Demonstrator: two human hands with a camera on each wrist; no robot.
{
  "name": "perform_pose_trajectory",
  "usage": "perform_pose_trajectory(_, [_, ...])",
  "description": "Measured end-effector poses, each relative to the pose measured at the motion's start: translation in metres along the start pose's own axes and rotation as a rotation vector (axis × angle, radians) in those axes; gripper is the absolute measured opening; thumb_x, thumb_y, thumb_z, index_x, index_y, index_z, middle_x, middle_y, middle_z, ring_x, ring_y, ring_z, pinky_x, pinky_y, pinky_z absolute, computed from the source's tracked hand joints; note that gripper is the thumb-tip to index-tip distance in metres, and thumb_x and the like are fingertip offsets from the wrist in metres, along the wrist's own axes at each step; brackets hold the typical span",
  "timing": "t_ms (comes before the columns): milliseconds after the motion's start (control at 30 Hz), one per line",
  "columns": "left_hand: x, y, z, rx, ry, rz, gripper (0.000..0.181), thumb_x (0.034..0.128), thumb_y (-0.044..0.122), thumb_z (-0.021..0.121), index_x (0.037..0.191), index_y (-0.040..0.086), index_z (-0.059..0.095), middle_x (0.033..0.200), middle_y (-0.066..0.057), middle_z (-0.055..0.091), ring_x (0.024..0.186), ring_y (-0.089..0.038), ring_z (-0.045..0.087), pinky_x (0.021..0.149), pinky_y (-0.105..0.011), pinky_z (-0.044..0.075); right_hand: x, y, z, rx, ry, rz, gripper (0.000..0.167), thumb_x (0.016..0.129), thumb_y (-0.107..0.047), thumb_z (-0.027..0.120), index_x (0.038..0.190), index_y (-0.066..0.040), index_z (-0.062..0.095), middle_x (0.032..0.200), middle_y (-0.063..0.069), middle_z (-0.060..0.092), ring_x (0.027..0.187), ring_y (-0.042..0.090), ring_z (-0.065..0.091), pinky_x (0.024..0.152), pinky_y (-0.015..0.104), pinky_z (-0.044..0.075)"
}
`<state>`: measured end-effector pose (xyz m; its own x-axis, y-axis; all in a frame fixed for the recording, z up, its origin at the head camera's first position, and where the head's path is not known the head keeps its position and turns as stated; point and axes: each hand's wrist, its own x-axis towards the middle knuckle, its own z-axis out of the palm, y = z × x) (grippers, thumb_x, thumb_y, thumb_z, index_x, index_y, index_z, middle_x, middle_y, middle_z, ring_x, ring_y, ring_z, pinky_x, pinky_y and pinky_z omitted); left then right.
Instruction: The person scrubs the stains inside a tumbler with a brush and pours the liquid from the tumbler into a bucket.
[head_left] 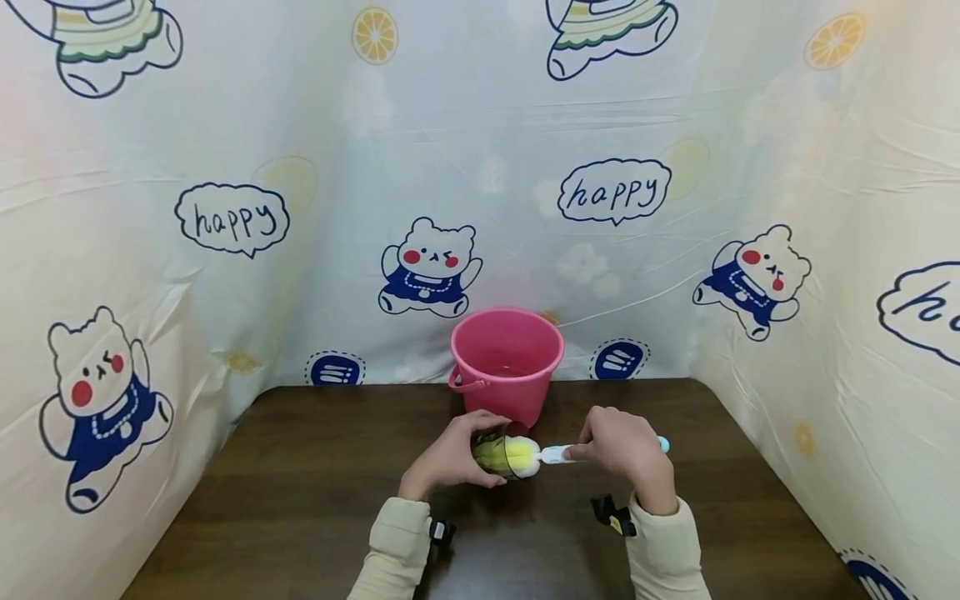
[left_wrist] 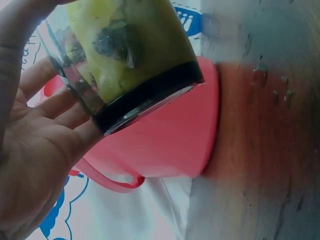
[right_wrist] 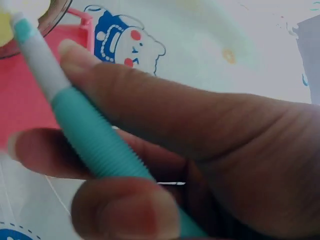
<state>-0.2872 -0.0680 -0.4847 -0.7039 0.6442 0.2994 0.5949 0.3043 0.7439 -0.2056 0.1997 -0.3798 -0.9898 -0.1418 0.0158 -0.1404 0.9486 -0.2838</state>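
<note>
My left hand (head_left: pixel 453 454) grips a clear glass cup (head_left: pixel 491 454) with a dark, thick base, tipped on its side with the mouth toward the right. Inside it sits the yellow and white sponge head of a bottle brush (head_left: pixel 525 456). The brush's white and teal handle (right_wrist: pixel 95 130) is held by my right hand (head_left: pixel 622 446), thumb and fingers curled round the ribbed grip. In the left wrist view the cup's dark bottom (left_wrist: pixel 150 95) faces the camera, and the yellow sponge shows through its wall.
Just behind the hands stands a pink bucket (head_left: pixel 506 375) with a pink handle, some liquid visible inside. The dark wooden table (head_left: pixel 300 483) has water drops on it. A printed cloth (head_left: pixel 495 125) hangs round the back and sides.
</note>
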Motion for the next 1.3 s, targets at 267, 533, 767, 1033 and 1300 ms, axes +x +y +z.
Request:
perform_pose_trajectory(267, [-0.001,-0.001,0.003,0.015,0.003,-0.015,0.080,0.0680,0.026,0.096,0.140,0.020,0.061,0.128,0.011,0.060,0.117,-0.011,0.054,0.098,-0.034,0.054,-0.004,-0.017,0.003,-0.156,0.128,0.006,0.044,0.079,-0.040,0.087,0.052,-0.019,0.060,0.046,-0.006,0.040,0.049,0.014,0.039,0.044,0.028,0.033])
perform_pose_trajectory(533, [-0.003,-0.006,0.002,-0.020,0.014,-0.027,0.079,0.0686,0.029,0.095,0.140,0.024,0.060,0.130,0.012,0.059,0.118,-0.012,0.053,0.100,-0.037,0.053,-0.015,-0.025,-0.004,-0.120,0.157,-0.067,0.034,0.078,-0.038,0.088,0.057,-0.022,0.067,0.048,-0.009,0.045,0.048,0.012,0.040,0.044,0.029,0.034])
perform_pose_trajectory(767, [-0.005,-0.004,-0.005,-0.030,0.035,-0.021,0.080,0.0676,0.026,0.096,0.139,0.021,0.061,0.131,0.008,0.061,0.121,-0.014,0.054,0.103,-0.039,0.051,-0.009,-0.021,0.002,-0.119,0.115,-0.005,0.038,0.079,-0.039,0.087,0.056,-0.020,0.063,0.048,-0.007,0.043,0.050,0.013,0.040,0.044,0.028,0.033])
perform_pose_trajectory(1033, [-0.007,-0.010,-0.008,-0.036,0.071,-0.032,0.081,0.0679,0.026,0.096,0.140,0.020,0.060,0.137,0.008,0.059,0.124,-0.014,0.054,0.104,-0.038,0.050,-0.003,-0.026,0.002,-0.089,0.215,-0.102,0.035,0.079,-0.036,0.088,0.056,-0.021,0.065,0.046,-0.010,0.037,0.048,0.011,0.032,0.044,0.027,0.024])
perform_pose_trajectory(1300, [-0.008,-0.011,-0.010,-0.049,0.069,-0.017,0.080,0.0685,0.027,0.096,0.140,0.019,0.060,0.137,0.007,0.059,0.124,-0.016,0.054,0.105,-0.043,0.050,-0.004,-0.023,0.004,-0.093,0.133,-0.053,0.028,0.078,-0.037,0.088,0.062,-0.021,0.072,0.051,-0.010,0.052,0.051,0.012,0.043,0.045,0.028,0.036])
